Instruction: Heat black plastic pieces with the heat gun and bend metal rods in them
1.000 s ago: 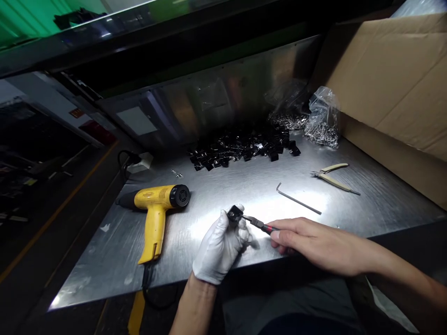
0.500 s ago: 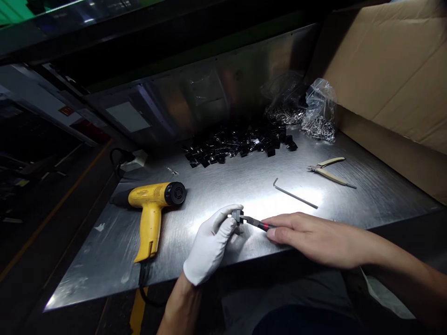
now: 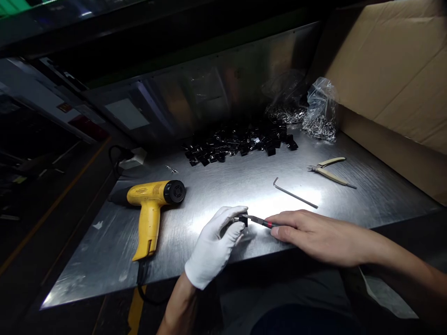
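I read the carrying surface as a stainless steel bench top (image 3: 101, 251). Items on it: a yellow heat gun (image 3: 150, 197) on its side at left; a loose pile of black plastic parts (image 3: 237, 144) at the rear; clear plastic bags of metal parts (image 3: 320, 116) just right of the pile; cream-handled pliers (image 3: 330, 170); an L-shaped hex key (image 3: 295, 193); small metal pieces (image 3: 171, 169).

Glare on steel bench (image 3: 223, 186), dim surroundings
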A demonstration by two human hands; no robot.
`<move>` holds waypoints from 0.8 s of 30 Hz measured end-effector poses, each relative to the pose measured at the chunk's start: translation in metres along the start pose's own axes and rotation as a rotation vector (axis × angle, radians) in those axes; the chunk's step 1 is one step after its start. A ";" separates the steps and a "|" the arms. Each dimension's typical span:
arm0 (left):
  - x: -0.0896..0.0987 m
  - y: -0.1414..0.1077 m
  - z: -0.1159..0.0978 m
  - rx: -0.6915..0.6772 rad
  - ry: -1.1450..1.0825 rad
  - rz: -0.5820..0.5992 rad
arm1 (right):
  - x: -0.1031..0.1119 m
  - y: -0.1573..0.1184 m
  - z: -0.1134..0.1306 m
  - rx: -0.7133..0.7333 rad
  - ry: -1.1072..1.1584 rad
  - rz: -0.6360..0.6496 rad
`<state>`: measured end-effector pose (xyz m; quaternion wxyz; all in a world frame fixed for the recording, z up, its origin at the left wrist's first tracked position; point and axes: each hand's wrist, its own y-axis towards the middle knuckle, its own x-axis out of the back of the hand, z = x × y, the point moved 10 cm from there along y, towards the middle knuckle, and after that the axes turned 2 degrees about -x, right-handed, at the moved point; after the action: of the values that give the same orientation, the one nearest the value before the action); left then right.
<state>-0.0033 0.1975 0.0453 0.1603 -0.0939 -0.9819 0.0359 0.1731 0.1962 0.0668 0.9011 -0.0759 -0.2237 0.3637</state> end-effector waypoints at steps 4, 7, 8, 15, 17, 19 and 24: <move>-0.004 0.002 -0.008 -0.026 0.027 -0.006 | 0.005 -0.001 -0.003 -0.014 -0.041 -0.049; -0.010 0.006 -0.014 -0.047 0.047 0.008 | 0.005 -0.004 -0.008 -0.042 -0.081 -0.021; -0.014 0.008 -0.015 -0.047 0.032 0.017 | 0.005 -0.006 -0.011 -0.049 -0.096 -0.014; -0.043 0.040 -0.037 -0.118 -0.043 0.053 | 0.031 -0.036 -0.033 -0.052 -0.015 -0.154; -0.051 0.054 -0.043 -0.151 0.009 0.013 | 0.043 -0.047 -0.043 -0.069 0.034 -0.221; -0.067 0.066 -0.053 -0.221 0.152 -0.005 | 0.056 -0.057 -0.051 -0.064 0.086 -0.280; -0.158 0.077 -0.074 -0.433 0.464 0.311 | 0.072 -0.072 -0.070 -0.055 0.167 -0.350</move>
<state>0.1810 0.2452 0.0586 0.3481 -0.2795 -0.8783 -0.1713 0.2959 0.1954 0.0516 0.9636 -0.0906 -0.1677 0.1876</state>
